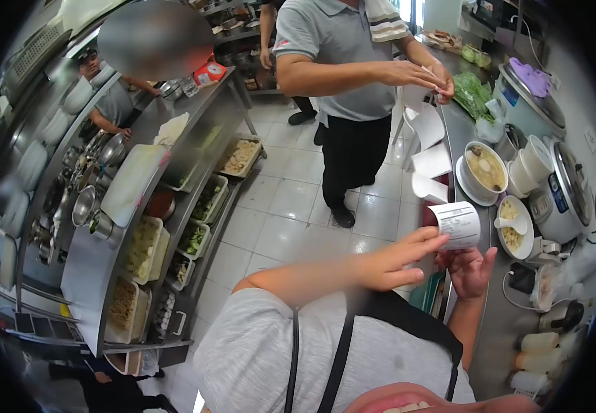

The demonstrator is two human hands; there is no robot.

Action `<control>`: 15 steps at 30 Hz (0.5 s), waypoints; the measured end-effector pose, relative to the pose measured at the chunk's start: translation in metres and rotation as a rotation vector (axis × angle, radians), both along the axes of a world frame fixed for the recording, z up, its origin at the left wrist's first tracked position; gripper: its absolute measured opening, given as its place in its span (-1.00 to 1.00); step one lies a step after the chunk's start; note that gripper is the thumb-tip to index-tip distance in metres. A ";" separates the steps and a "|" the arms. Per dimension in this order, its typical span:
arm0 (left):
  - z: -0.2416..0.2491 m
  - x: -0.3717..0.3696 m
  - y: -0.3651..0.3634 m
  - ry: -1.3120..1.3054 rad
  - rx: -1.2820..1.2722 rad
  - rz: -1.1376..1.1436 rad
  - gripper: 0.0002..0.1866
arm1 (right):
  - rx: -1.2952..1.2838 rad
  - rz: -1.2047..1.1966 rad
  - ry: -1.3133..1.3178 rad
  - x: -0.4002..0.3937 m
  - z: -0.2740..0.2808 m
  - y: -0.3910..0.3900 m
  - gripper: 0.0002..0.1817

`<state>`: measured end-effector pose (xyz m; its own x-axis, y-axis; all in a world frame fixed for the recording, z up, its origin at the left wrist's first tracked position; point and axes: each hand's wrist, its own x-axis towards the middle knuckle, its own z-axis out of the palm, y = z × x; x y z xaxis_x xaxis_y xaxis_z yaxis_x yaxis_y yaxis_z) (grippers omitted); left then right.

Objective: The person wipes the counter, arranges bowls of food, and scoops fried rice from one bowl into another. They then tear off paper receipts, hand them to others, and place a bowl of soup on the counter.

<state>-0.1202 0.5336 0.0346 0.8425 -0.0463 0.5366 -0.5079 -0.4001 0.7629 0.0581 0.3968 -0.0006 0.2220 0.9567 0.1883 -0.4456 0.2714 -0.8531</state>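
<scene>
Both hands are raised at the near right of the scene, close together, gripping one curled paper slip (457, 224). The left hand (394, 258) has its fingers stretched toward the slip, fingertips touching its left edge. The right hand (470, 270) holds the slip from below, fingers curled up against its underside. The slip bears printed lines, too small to read, and hangs in the air just left of the right-hand surface (501, 323).

On that surface, counted:
- Two filled bowls: one bowl of soup (485, 168) on a plate, farther away, and one bowl of food (514, 227) with one white spoon (511, 221) in it, nearer.
- Two rice cookers: one white cooker (566, 189) just right of the bowls, one cooker with a purple lid part (533, 89) farther back.
- One stack of white cups (528, 165) between the soup bowl and the white cooker.
- Three squeeze bottles (537, 361) at the near end.
- One bag of green leaves (472, 93) at the far end.

Three more paper slips (430, 158) hang along the left edge of this surface.

A second person in a grey shirt (332, 41) stands far centre, both hands on a fourth slip (439, 84). A third person (109, 100) stands at the far left behind a steel prep station (174, 172), which carries several trays of cut ingredients (205, 203) and metal bowls (84, 203). The count of the trays cannot be told exactly.
</scene>
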 end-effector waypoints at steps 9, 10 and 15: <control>-0.043 0.016 -0.007 0.301 -0.256 -0.066 -0.45 | -0.370 -0.362 -0.187 -0.005 -0.018 -0.025 -0.70; -0.044 0.017 -0.007 0.305 -0.279 -0.095 -0.46 | -0.366 -0.405 -0.190 -0.009 -0.020 -0.031 -0.71; -0.056 0.026 0.001 0.361 -0.367 -0.183 -0.50 | -0.405 -0.504 -0.263 -0.016 -0.014 -0.035 -0.75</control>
